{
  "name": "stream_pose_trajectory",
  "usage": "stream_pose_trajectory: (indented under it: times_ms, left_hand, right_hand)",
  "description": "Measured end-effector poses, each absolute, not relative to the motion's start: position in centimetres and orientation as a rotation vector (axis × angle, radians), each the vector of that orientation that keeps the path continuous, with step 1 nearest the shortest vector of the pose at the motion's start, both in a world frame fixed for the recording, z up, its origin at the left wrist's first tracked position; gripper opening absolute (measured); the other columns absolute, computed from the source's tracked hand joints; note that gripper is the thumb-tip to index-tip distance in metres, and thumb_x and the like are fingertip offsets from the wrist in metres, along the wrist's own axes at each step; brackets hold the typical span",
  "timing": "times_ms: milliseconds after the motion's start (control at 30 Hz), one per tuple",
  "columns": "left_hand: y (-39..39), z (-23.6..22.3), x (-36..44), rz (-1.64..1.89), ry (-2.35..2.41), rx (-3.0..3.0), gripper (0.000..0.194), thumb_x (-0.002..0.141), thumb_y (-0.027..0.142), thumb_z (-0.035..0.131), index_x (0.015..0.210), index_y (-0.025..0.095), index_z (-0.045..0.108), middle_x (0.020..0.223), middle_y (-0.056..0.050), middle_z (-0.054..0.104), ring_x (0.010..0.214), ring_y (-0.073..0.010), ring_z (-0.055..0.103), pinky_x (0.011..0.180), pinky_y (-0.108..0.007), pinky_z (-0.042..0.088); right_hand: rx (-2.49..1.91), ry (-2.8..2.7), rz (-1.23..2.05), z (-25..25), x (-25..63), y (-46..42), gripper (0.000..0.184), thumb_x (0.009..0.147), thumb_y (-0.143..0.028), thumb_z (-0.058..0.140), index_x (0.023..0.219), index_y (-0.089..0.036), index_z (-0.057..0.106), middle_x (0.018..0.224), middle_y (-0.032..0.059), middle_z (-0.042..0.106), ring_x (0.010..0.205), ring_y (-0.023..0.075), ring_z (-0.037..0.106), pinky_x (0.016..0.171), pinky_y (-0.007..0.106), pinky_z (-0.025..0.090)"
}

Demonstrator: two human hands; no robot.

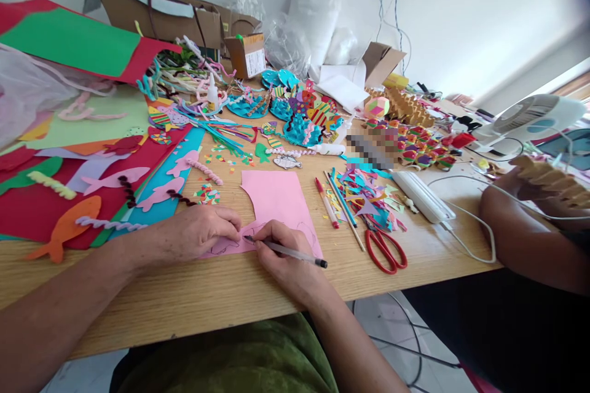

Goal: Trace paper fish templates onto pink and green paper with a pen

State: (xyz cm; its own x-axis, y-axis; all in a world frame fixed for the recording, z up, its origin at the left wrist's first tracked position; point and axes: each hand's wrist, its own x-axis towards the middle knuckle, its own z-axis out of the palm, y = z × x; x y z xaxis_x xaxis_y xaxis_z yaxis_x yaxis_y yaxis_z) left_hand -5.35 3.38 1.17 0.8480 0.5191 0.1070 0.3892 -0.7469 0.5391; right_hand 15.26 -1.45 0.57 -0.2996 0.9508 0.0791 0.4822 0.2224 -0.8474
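A sheet of pink paper [281,193] with a curved cut-out on its left side lies on the wooden table before me. Fish-like outlines are drawn along its near edge. My right hand [288,258] is closed around a pen [295,252] with a clear barrel and black end; its tip touches the paper. My left hand [203,233] presses the sheet's left part with bent fingers, thumb and forefinger close together. Just right of the sheet lie a red pen [326,202], a blue pencil [340,199] and red-handled scissors [386,250].
Coloured sheets and an orange paper fish [69,227] spread across the left. Paper scraps [369,193] and a white power strip [423,196] with a cable lie rightward. Another person's arm [516,221] rests at the right. Cardboard boxes [170,12] stand at the back.
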Motion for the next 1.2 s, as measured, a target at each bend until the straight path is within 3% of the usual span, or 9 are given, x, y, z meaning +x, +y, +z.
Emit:
stream_pose_trajectory:
  times_ms: [1200]
  left_hand:
    - [3.35,1.08,-5.36,0.365,0.65,2.532,0.039,0.085,0.008,0.032,0.089,0.017,0.07,0.094,-0.005,0.068,0.085,-0.015,0.062,0.075,-0.021,0.044]
  right_hand:
    - [-1.304,-1.883,0.993,0.53,15.18,-1.39,0.013,0.074,-0.011,0.048,0.075,-0.017,0.06,0.063,-0.002,0.059,0.051,0.0086,0.047,0.05,0.018,0.035]
